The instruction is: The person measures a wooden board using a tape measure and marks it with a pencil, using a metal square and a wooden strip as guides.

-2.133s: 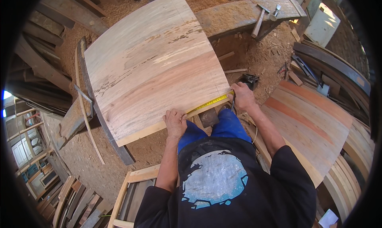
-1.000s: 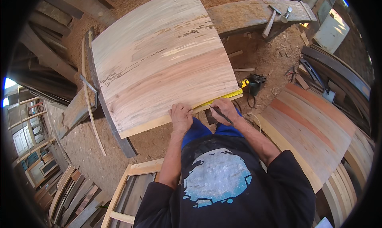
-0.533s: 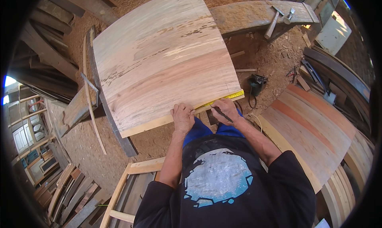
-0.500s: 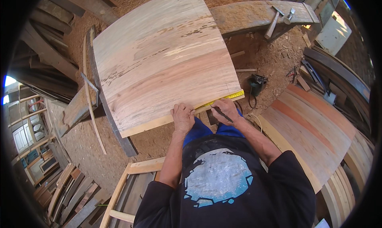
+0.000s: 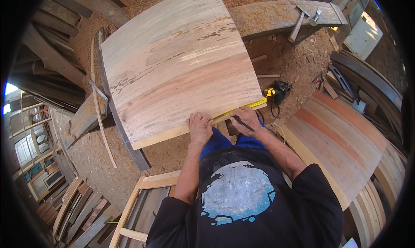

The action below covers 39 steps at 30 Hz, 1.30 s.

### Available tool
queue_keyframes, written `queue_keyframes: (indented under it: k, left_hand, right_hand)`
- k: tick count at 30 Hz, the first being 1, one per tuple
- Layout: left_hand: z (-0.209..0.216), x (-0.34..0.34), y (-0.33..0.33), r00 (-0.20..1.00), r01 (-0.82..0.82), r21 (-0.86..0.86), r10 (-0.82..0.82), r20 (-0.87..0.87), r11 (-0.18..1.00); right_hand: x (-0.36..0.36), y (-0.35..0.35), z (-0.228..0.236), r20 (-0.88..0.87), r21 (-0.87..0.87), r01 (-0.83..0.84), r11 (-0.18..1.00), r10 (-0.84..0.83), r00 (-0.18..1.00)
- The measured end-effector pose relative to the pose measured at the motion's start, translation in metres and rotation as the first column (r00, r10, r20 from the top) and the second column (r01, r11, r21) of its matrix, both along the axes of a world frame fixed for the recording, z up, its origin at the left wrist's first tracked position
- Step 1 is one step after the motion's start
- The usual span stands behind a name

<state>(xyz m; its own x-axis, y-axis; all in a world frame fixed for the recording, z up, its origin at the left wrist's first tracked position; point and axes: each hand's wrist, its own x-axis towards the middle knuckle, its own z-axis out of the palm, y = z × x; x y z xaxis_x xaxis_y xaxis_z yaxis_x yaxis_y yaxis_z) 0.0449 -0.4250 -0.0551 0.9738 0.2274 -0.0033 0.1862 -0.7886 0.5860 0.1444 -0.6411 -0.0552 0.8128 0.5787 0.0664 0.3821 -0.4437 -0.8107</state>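
A large pale wooden panel [image 5: 181, 62] with a brown-streaked face lies in front of me, a light wood strip [image 5: 160, 137] along its near edge. Across that edge runs the yellow blade of a tape measure [image 5: 255, 103], its case hanging just past the panel's right corner. My left hand [image 5: 200, 128] is closed over the near edge, fingers curled down at the left end of the blade; the exact grip is hidden. Beside the blade, my right hand [image 5: 244, 120] pinches a dark pencil [image 5: 243, 123], its tip close to the panel's edge.
A sawdust-covered beam [image 5: 276, 16] bears two hammers [image 5: 297, 26] at the back right. A dark power tool [image 5: 282, 89] stands beyond the tape case. Another panel [image 5: 337, 140] lies to my right, a wooden frame [image 5: 138, 196] at lower left. Sawdust and offcuts litter the ground.
The tape measure's yellow and black case has come into sight beyond the panel's right corner. Both hands stay almost where they were, with the pencil still in my right.
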Motion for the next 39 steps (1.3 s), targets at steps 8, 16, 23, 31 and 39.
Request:
queue_keyframes:
  k: [8,16,23,31,39]
  left_hand:
    - [0.001,0.0,0.0,1.0,0.006,0.014,-0.005,-0.023,1.0]
    - [0.001,0.001,0.0,1.0,0.011,0.02,-0.01,-0.028,1.0]
    - [0.003,0.0,0.002,1.0,0.01,0.02,-0.009,-0.011,1.0]
    - [0.002,0.0,0.001,1.0,0.014,0.027,-0.014,-0.024,1.0]
    - [0.003,0.003,0.0,0.998,0.022,0.026,-0.02,-0.059,0.999]
  right_hand:
    - [0.003,0.001,0.002,-0.023,0.021,-0.015,1.0,0.015,1.0]
    - [0.005,-0.001,0.006,-0.1,-0.039,-0.041,0.998,0.037,0.994]
    - [0.064,-0.042,0.033,-0.162,0.102,0.39,0.915,-0.371,0.914]
    - [0.112,-0.123,-0.03,-0.137,-0.768,0.025,0.64,-0.202,0.97]
    - [0.102,-0.121,-0.106,-0.124,-0.557,-0.125,0.821,0.067,0.99]
